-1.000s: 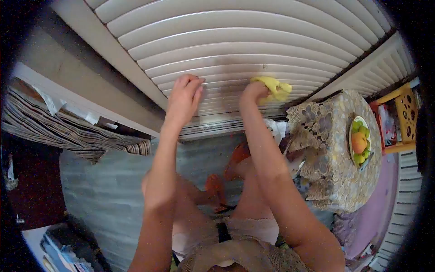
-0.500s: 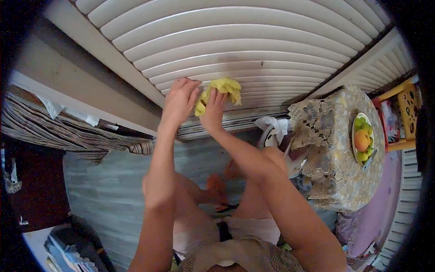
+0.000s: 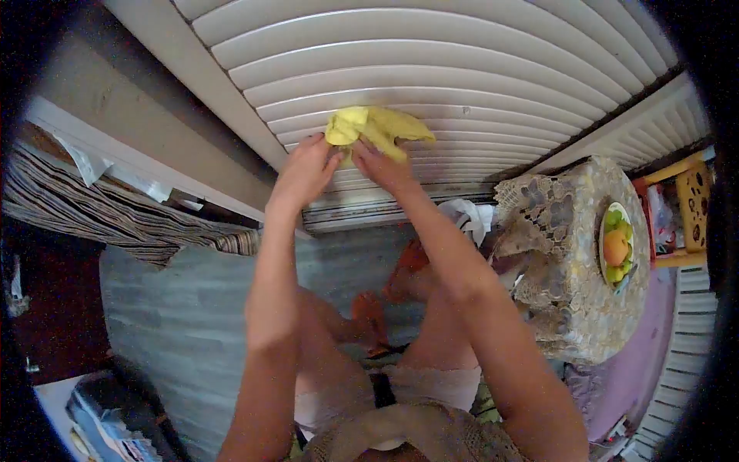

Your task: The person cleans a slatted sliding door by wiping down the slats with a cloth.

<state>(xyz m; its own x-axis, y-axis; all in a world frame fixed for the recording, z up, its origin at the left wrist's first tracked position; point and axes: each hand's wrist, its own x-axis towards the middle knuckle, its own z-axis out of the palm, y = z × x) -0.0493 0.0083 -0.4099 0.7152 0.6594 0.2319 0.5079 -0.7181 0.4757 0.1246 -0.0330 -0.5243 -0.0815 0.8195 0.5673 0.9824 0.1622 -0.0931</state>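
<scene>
A bunched yellow cloth is spread partly across the white slatted door, low on its slats. My right hand grips the cloth from below, fingers curled into its folds. At the cloth's left end, the fingers and thumb of my left hand close on its edge; part of the fingertips is hidden by the fabric. One corner of the cloth hangs out to the right of my right hand.
On the right stands a round table with a patterned lace tablecloth, bearing a plate of fruit. A white bag is beside it. A striped curtain hangs left. Below me is grey wooden flooring.
My left hand, apart from the cloth before, now grips its left edge. The right hand has shifted right, and the cloth is more spread out and slightly higher.
</scene>
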